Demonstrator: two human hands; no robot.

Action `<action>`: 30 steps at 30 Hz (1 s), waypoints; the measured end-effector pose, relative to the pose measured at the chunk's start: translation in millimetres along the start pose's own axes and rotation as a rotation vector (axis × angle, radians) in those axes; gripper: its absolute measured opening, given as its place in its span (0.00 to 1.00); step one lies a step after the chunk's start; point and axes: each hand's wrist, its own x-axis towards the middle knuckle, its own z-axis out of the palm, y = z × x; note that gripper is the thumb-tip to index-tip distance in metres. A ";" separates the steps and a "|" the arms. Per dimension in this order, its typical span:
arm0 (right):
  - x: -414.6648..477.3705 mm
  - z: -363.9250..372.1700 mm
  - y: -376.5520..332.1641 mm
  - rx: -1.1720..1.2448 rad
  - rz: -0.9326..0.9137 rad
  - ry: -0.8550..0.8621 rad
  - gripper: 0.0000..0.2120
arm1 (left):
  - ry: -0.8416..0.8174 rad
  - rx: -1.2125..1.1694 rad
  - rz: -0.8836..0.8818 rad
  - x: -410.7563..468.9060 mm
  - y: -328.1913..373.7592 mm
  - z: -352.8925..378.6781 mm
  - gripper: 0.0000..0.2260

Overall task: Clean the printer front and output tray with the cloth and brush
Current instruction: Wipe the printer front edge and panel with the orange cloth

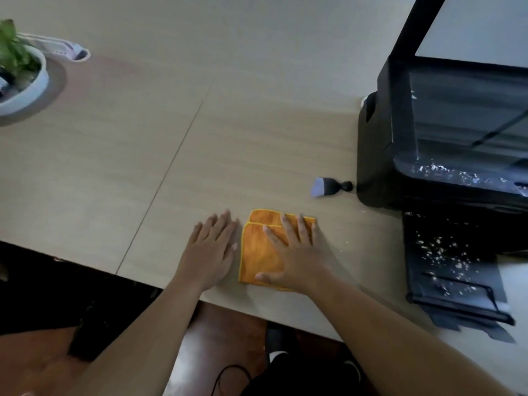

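Fingers (pixel 287 228) of the right hand (pixel 295 261) are lying straight and spread, pressing flat on the folded orange cloth (pixel 257 252) and gripping nothing. The cloth is resting on the table (pixel 200 124) close to its near edge. The left hand (pixel 211 252) is lying palm down on the bare table just beside the cloth's left edge, its fingers (pixel 225 224) straight, close together and holding nothing. The brush (pixel 331 187) is lying on its side beyond the cloth, between it and the printer (pixel 400 138), its knob pointing at the printer's corner. The black printer is standing at the right with its lid raised. White flecks (pixel 454 264) are littering the output tray (pixel 414 284), which is overhanging the table edge, and also the printer's front ledge. A potted plant (pixel 25 90) is sitting at the far left
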 end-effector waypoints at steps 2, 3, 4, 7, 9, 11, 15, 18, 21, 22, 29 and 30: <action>-1.2 0.9 0.6 0.039 -0.002 0.052 0.41 | 0.021 0.005 0.002 -1.6 -1.8 2.2 0.27; -3.5 -1.0 0.5 0.057 -0.017 0.104 0.35 | 0.032 0.007 0.005 -1.4 -2.5 2.4 0.27; -5.8 -1.0 -0.5 0.048 -0.036 0.152 0.30 | 0.044 0.010 0.006 -1.5 -2.3 2.5 0.26; -15.4 6.4 -3.3 0.062 -0.040 0.204 0.20 | 0.048 0.011 -0.008 -1.1 -2.2 5.0 0.26; -20.1 13.9 -2.1 0.084 -0.023 0.188 0.28 | 0.044 0.007 -0.020 -0.7 -1.4 5.2 0.25; -28.3 10.2 2.2 0.088 -0.002 0.157 0.37 | 0.042 -0.008 -0.021 0.7 1.7 -1.3 0.25; -54.4 -14.8 15.6 0.316 0.100 0.224 0.22 | 0.069 -0.038 0.037 19.2 18.8 -26.5 0.27; -75.8 -31.1 34.7 0.403 0.157 0.415 0.12 | 0.139 -0.097 0.135 48.0 49.8 -51.9 0.26; -96.5 -51.6 61.2 0.464 0.205 0.526 0.12 | 0.217 -0.192 0.254 82.4 96.9 -86.7 0.24; -103.9 -60.0 70.4 0.457 0.214 0.582 0.14 | 0.240 -0.213 0.300 91.6 114.3 -99.4 0.23; -131.0 -116.9 132.0 0.428 0.296 0.964 0.12 | 0.350 -0.280 0.436 130.0 202.7 -160.2 0.22; -130.1 -122.6 138.8 0.408 0.293 1.001 0.13 | 0.350 -0.275 0.444 135.1 209.0 -163.3 0.22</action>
